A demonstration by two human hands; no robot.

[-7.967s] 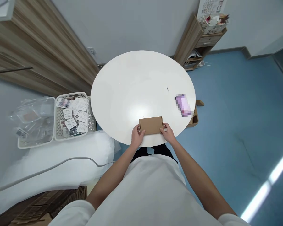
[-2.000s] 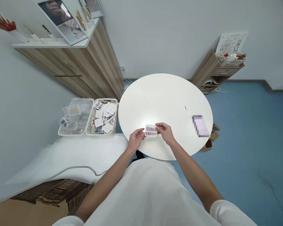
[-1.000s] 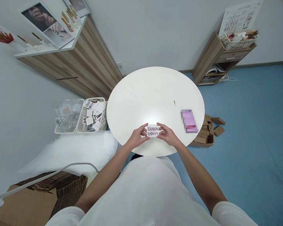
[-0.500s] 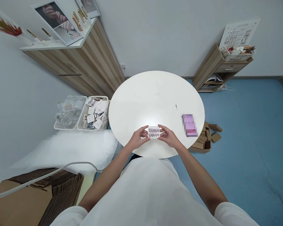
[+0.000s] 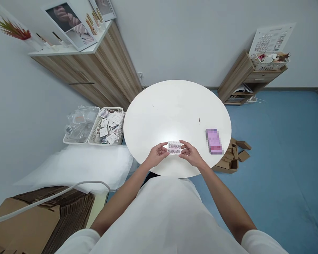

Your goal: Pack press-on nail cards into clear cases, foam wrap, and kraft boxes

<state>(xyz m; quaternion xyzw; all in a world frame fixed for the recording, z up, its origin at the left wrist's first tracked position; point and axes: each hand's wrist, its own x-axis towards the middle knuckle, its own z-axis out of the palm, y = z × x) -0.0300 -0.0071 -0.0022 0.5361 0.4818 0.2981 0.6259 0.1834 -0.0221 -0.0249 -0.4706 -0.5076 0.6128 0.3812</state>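
Note:
Between my two hands is a small white card of press-on nails (image 5: 174, 148), showing two rows of pinkish-purple nails. My left hand (image 5: 159, 154) pinches its left edge between thumb and fingers. On the opposite edge, my right hand (image 5: 188, 153) grips the card the same way. The card is held over the near part of the white oval table (image 5: 175, 106), tilted slightly, its nail side facing up toward me. To the right on the table lies a phone (image 5: 214, 141) with a blurred purple screen.
Left of the table stand a white basket of nail cards (image 5: 120, 132) and another with clear plastic packaging (image 5: 82, 121). White sheets (image 5: 95, 164) and stacked flat cardboard (image 5: 29, 222) lie nearer. Small cardboard boxes (image 5: 229, 160) sit on the floor at right; wooden cabinets (image 5: 111, 67) stand behind.
The card has shifted slightly right and tilted a little in my hands. Both hands keep their hold on its edges. The whole view has moved slightly.

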